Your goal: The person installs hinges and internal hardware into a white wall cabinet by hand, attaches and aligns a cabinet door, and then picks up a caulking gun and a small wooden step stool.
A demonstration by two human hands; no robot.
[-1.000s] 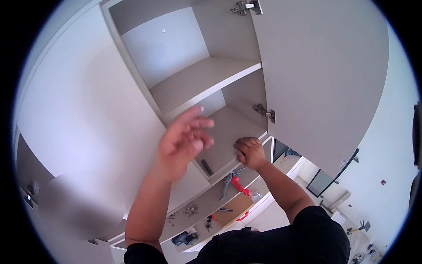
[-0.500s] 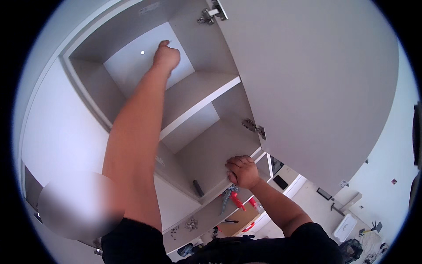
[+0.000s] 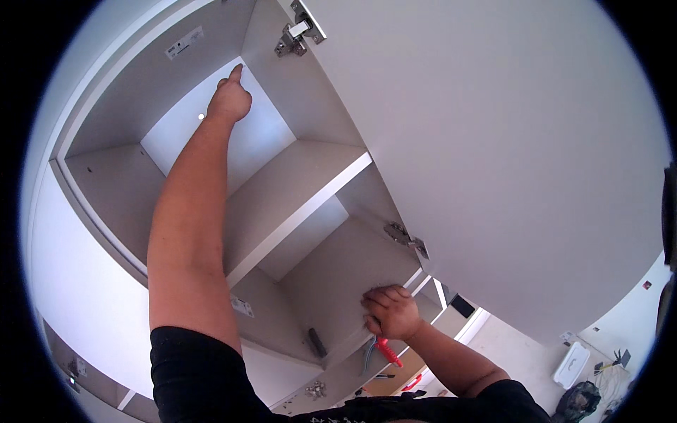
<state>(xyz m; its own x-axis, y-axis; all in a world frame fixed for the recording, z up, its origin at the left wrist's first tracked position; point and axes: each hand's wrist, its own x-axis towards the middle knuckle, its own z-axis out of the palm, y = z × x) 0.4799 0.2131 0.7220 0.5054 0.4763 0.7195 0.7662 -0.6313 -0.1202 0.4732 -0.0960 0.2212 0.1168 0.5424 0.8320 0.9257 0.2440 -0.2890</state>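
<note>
My left hand [image 3: 231,101] reaches deep into the upper compartment of an open cabinet. Its index finger points up at the far top corner of the pale back panel [image 3: 261,141], the other fingers curled in and nothing seen in them. A small bright round spot [image 3: 201,117] shows on that panel beside my wrist. Lower down, my right hand [image 3: 392,312] grips the front edge of the cabinet's bottom panel [image 3: 338,264], fingers bent over it. A dark grey cylinder [image 3: 317,342] lies in this lower compartment. Between the compartments runs a white-edged shelf [image 3: 303,215].
A large cabinet door [image 3: 508,155] hangs open at the right on metal hinges [image 3: 300,29]. Below are a red-handled tool [image 3: 388,352], a small heap of metal fittings [image 3: 316,390] and a black rectangular object [image 3: 462,305]. On the floor sit a white container [image 3: 571,365] and a black bag [image 3: 578,400].
My left hand has moved toward the panel's far top corner, and its index finger now stretches out. The view has shifted closer to the cabinet. My right hand keeps its hold on the edge.
</note>
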